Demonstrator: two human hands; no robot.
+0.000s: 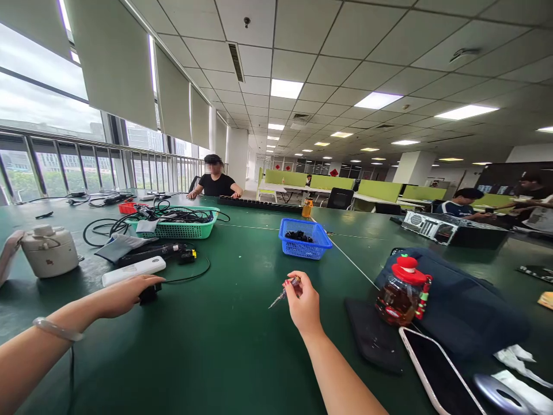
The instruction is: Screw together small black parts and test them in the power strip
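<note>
My left hand (129, 294) reaches in from the left and is closed over the top of a small black object (149, 295) on the green table. The hand covers most of that object, so its kind is unclear; a thin black cable (196, 275) runs from beside it. My right hand (306, 302) is raised over the middle of the table, pinching a slim screwdriver (280, 297) whose metal tip points down and to the left. Beyond the right hand sits a blue plastic basket (305, 249) with small black parts (299, 236) inside.
A green basket (177, 231) of tangled cables, a white power bank-like device (133, 271) and a beige jug (49, 251) stand left. At right are a red-lidded jar (400, 297), black pouch (371, 334), phone (440, 372) and dark bag (466, 305). A person (213, 181) sits opposite.
</note>
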